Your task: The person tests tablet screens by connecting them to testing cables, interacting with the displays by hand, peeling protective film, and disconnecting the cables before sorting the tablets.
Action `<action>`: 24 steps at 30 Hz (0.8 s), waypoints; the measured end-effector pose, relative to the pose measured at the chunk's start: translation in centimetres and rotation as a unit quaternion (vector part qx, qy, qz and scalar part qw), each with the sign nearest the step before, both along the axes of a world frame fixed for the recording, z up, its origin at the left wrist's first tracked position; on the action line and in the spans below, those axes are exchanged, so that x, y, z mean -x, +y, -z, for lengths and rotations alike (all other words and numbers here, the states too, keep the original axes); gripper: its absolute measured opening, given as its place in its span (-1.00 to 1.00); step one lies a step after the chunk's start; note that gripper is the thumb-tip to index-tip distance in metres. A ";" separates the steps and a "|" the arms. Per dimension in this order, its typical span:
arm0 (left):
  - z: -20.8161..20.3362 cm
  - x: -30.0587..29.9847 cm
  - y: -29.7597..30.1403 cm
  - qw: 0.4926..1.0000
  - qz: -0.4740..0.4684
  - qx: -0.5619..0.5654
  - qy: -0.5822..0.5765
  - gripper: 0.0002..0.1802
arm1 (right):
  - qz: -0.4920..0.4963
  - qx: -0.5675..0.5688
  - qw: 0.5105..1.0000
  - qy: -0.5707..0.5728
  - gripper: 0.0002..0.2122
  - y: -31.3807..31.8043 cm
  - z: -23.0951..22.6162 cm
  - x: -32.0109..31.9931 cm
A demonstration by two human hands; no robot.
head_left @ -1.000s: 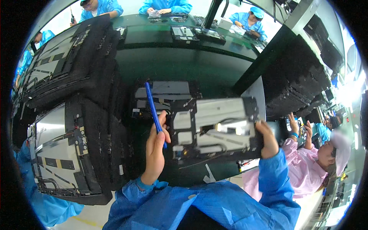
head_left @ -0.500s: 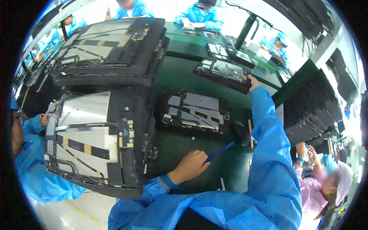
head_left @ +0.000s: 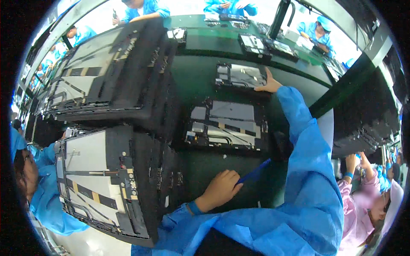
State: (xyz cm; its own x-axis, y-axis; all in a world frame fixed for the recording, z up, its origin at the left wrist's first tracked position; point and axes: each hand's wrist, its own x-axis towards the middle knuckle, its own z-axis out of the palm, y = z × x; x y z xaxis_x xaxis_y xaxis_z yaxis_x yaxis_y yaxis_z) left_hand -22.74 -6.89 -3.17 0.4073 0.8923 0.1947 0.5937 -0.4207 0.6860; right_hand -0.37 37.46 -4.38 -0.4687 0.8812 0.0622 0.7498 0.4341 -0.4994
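My left hand (head_left: 220,190) rests low over the green bench, its fingers curled around a slim blue pen-like tool (head_left: 255,171) that points up and right. Just beyond it lies an opened tablet-like device (head_left: 232,109), with grey battery panels, black strips and cables in a dark frame. My right hand (head_left: 269,84) reaches to the far side of the bench. Its thumb and fingers grip the right end of a second opened tablet (head_left: 240,73), thumb along the near edge. The fingers' undersides are hidden.
Two tall stacks of opened devices, a near one (head_left: 92,155) and a far one (head_left: 81,81), stand at left. Dark stacked panels (head_left: 363,111) rise at right. More devices (head_left: 255,44) lie on the bench across. Co-workers sit around; one in pink (head_left: 358,209) is at right.
My right hand and the far tablet have shifted slightly left and away, and the tablet now lies flatter and straighter. The left hand still holds the blue tool. The view has shifted.
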 end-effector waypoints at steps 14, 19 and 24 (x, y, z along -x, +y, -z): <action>-1.0 0.6 0.0 0.992 -0.023 -0.110 0.053 -0.77 | 0.122 -0.041 0.981 -0.144 0.05 -5.6 -5.6 1.7; -3.0 2.1 -2.7 0.987 -0.104 -0.072 0.102 -0.67 | 0.000 0.072 0.990 -0.124 -0.49 -12.9 -15.2 -6.8; -4.0 2.5 -6.1 0.911 -0.259 0.078 0.313 -0.75 | -0.033 0.149 0.972 -0.178 -0.65 -22.2 -15.7 -12.8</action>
